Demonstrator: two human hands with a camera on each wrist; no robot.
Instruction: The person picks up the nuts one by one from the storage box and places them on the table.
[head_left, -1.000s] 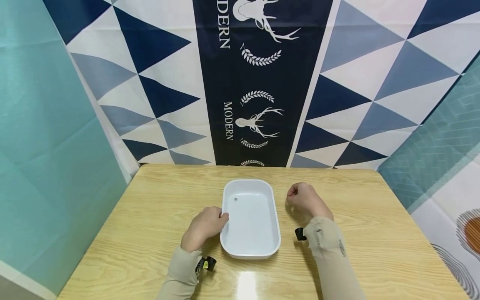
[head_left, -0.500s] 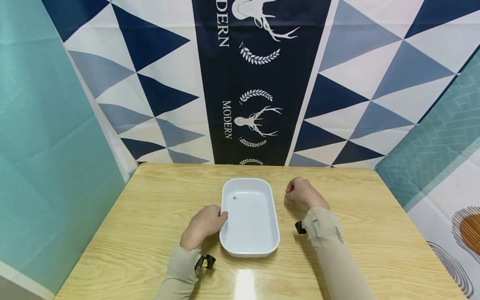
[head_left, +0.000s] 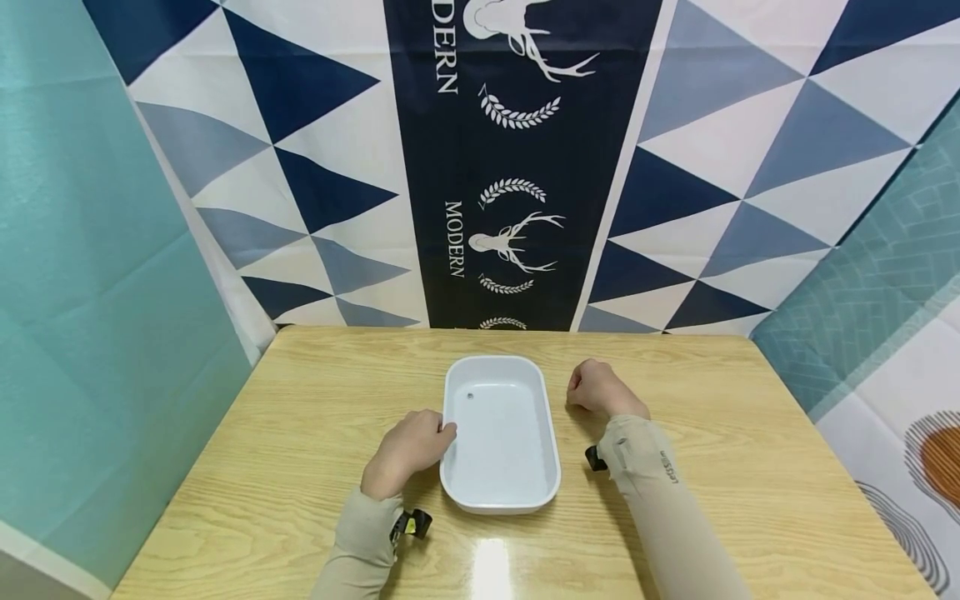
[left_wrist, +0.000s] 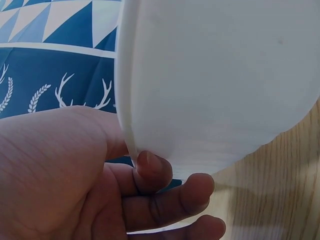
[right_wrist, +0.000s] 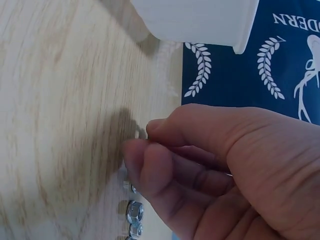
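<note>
A white rectangular tray sits on the table with a small metal piece, seemingly a nut, inside near its far left corner. My left hand grips the tray's left side, thumb over the rim and fingers beneath, as the left wrist view shows. To the right of the tray, my right hand is low over the table with fingers curled. In the right wrist view its thumb and forefinger pinch a tiny pale piece, apparently a nut, mostly hidden. Several metal nuts lie in a row below those fingers.
The wooden table extends to both sides of the tray. A patterned curtain hangs along its far edge, with a teal sheet at the left. Black wrist cameras sit under both sleeves.
My right hand has shifted slightly left towards the tray, staying low. The left hand and tray hold their place.
</note>
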